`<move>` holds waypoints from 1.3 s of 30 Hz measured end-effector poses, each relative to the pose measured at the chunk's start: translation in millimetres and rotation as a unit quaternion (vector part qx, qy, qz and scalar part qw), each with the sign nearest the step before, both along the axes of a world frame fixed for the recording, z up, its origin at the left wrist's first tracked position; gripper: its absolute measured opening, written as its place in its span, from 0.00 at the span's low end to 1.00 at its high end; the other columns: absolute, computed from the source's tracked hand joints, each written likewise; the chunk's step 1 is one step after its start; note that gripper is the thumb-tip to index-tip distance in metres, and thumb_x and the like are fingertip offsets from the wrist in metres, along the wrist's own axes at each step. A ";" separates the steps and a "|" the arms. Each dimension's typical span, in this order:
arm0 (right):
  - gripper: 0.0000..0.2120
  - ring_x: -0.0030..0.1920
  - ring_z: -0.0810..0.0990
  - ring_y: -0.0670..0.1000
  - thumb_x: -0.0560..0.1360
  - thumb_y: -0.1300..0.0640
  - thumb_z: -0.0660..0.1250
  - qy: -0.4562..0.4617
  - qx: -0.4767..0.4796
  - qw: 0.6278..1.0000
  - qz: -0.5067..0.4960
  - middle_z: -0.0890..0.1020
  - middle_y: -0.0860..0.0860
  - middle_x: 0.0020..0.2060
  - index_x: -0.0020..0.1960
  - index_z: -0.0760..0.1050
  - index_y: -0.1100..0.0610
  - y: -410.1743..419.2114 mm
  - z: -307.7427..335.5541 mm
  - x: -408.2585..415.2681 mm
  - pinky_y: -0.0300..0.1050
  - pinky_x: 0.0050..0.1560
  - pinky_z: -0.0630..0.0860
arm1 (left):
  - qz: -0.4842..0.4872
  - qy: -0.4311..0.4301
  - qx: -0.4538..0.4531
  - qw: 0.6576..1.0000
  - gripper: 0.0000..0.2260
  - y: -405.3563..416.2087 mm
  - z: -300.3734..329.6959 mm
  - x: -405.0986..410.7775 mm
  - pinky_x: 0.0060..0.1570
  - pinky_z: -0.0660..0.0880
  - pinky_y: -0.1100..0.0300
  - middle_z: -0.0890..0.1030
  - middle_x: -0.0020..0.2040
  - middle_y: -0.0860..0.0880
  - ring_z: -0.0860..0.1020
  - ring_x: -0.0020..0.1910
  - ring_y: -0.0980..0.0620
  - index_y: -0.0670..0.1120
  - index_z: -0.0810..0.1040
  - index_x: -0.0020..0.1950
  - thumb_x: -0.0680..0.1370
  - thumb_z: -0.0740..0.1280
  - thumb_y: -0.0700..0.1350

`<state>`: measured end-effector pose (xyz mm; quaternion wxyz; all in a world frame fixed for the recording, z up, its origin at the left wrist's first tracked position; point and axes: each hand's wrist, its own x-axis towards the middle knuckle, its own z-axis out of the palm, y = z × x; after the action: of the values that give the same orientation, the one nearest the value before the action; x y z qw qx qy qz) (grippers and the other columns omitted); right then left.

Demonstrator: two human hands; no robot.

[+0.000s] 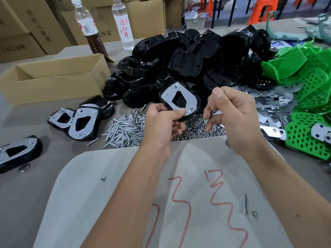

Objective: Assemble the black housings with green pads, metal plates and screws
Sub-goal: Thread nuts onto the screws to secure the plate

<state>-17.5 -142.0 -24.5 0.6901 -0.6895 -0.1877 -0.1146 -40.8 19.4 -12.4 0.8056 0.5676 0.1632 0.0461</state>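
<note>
My left hand (163,120) grips a black housing (194,102) with a metal plate (179,97) on top, held above the table with the thumb pressed on the plate's near edge. Screws show at three corners of the plate. My right hand (231,113) hovers just to the right with fingers curled; I cannot tell if it pinches anything. Below lie a pile of screws (125,129) and a pile of nuts (197,129). Behind are a heap of black housings (188,56), loose metal plates (274,99) and green pads (311,81).
Assembled housings (82,122) lie at the left, another (18,151) near the left edge. An open cardboard box (53,77) and two bottles (123,22) stand at the back left. A grey sheet (107,203) with red marks lies in front, carrying a loose screw (244,204) and nuts.
</note>
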 end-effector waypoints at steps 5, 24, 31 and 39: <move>0.12 0.30 0.77 0.51 0.82 0.54 0.68 -0.039 -0.081 0.996 0.003 0.76 0.49 0.37 0.48 0.86 0.60 3.8 -0.6 -2.2 0.49 0.27 0.77 | -0.003 -0.002 -0.002 1.000 0.14 0.8 -0.1 -0.8 0.22 0.66 0.65 0.82 0.31 0.52 0.73 0.22 0.54 0.44 0.67 0.51 0.77 0.70 0.32; 0.05 0.40 0.77 0.49 0.75 0.67 0.75 -0.188 -0.224 0.952 -0.094 0.79 0.51 0.40 0.43 0.82 0.60 7.2 3.2 -3.9 0.40 0.38 0.73 | 0.030 -0.078 0.060 0.995 0.16 -8.5 3.6 -9.3 0.30 0.79 0.57 0.84 0.42 0.47 0.83 0.30 0.44 0.44 0.70 0.54 0.74 0.72 0.31; 0.05 0.43 0.73 0.41 0.80 0.65 0.67 -0.188 -0.310 0.929 -0.069 0.74 0.45 0.44 0.50 0.74 0.56 7.4 0.2 0.5 0.30 0.46 0.67 | 0.021 -0.099 0.056 0.993 0.18 -8.8 5.5 -12.1 0.35 0.81 0.57 0.86 0.45 0.48 0.87 0.41 0.43 0.47 0.76 0.57 0.72 0.74 0.31; 0.06 0.43 0.74 0.50 0.83 0.62 0.64 -0.130 -0.348 0.925 -0.085 0.77 0.48 0.44 0.48 0.70 0.56 8.1 1.4 0.0 0.51 0.45 0.73 | -0.007 -0.127 0.070 0.989 0.16 -10.8 0.9 -13.4 0.43 0.85 0.49 0.86 0.50 0.39 0.87 0.50 0.40 0.46 0.78 0.58 0.72 0.72 0.34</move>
<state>-17.5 -133.9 -23.1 0.3642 -0.8784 -0.2452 -0.1890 -54.2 8.6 -11.5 0.7783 0.6134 0.0517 0.1236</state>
